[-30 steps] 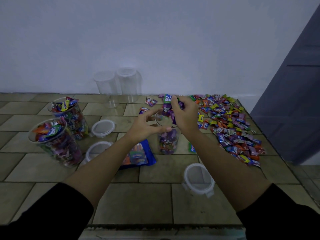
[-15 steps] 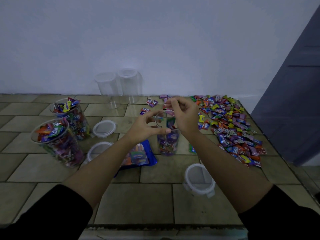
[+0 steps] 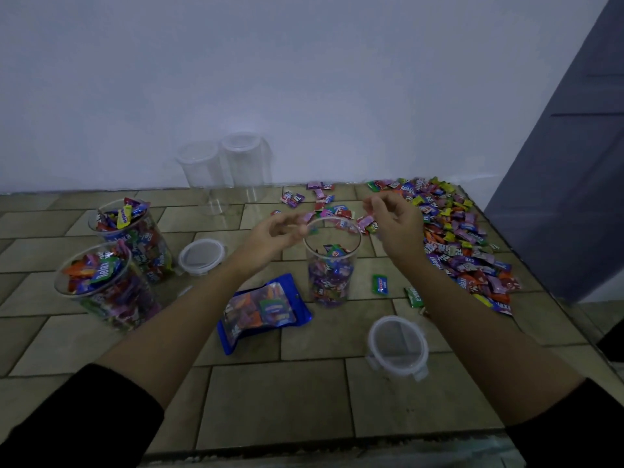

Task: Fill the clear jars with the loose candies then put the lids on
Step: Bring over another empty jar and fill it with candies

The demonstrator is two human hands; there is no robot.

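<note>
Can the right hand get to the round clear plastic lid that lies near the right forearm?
Probably yes. The right hand looks free, and the round clear plastic lid lies uncovered on the tiled table beside that forearm.

blue bag [image 3: 263, 312] lying flat on the tiled counter [image 3: 270, 400], front and centre. plain white wall [image 3: 304, 79] runs behind it, and a grey door [image 3: 567, 163] stands off to the right.
</note>
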